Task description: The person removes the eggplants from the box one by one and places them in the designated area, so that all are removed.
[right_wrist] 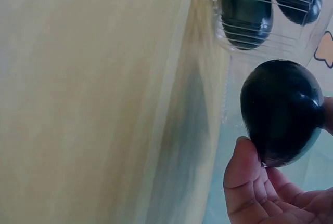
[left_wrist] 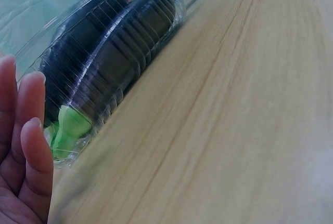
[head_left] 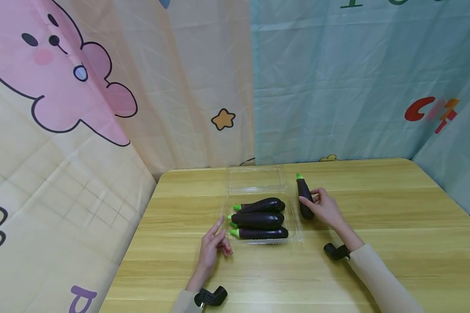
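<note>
My right hand [head_left: 324, 208] grips a dark purple eggplant [head_left: 304, 195] with a green stem, to the right of a clear plastic clamshell box [head_left: 296, 226]. In the right wrist view the held eggplant [right_wrist: 281, 112] shows its rounded end between thumb and fingers. Several eggplants [head_left: 258, 220] lie in the box, stems to the left, some stacked on others. Beside the box's left side is my left hand [head_left: 212, 250], fingers mostly extended and holding nothing. The left wrist view shows its fingertips [left_wrist: 32, 81] close to the box wall; whether they touch it I cannot tell.
The box's clear lid [head_left: 255, 177] lies folded back toward the rear edge of the wooden table [head_left: 376, 195]. Behind the table hangs a printed curtain [head_left: 317, 87]. A black wrist camera [head_left: 211, 297] is on the left wrist, another black camera [head_left: 336, 251] on the right.
</note>
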Demonstrator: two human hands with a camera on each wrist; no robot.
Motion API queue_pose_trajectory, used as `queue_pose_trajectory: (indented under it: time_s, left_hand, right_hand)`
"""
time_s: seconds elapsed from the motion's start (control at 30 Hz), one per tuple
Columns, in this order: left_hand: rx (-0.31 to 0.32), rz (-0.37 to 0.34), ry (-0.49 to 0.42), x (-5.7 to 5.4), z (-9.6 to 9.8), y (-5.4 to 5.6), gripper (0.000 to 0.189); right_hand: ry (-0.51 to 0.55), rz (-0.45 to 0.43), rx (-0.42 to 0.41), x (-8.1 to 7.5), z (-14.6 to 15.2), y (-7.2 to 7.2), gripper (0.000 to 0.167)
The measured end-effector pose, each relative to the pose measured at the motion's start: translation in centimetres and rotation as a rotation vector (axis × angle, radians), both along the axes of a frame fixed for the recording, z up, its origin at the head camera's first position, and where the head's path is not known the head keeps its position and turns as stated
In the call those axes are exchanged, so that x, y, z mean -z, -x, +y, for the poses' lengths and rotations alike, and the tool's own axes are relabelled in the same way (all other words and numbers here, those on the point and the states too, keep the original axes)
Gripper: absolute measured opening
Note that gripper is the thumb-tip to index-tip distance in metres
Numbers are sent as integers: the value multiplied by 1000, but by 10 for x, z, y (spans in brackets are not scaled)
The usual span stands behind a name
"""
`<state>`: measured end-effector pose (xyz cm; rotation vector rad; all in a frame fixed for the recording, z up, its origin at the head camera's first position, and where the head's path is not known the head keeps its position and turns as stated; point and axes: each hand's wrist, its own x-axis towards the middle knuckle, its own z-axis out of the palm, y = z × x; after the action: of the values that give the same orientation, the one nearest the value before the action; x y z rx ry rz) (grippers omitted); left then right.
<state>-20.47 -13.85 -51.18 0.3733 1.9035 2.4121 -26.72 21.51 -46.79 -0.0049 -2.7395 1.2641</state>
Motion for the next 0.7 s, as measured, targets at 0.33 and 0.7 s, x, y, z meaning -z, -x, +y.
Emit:
queue_pose_trajectory:
  time_s: [0.33,0.7]
  left_hand:
    - [0,-6,7,0,0,-1,52]
    - [6,-9,8,-3,0,0,51]
  right_hand:
    - [-26,-49,5,9,5,6,72]
    - [-48,-67,-18,9,5,9,64]
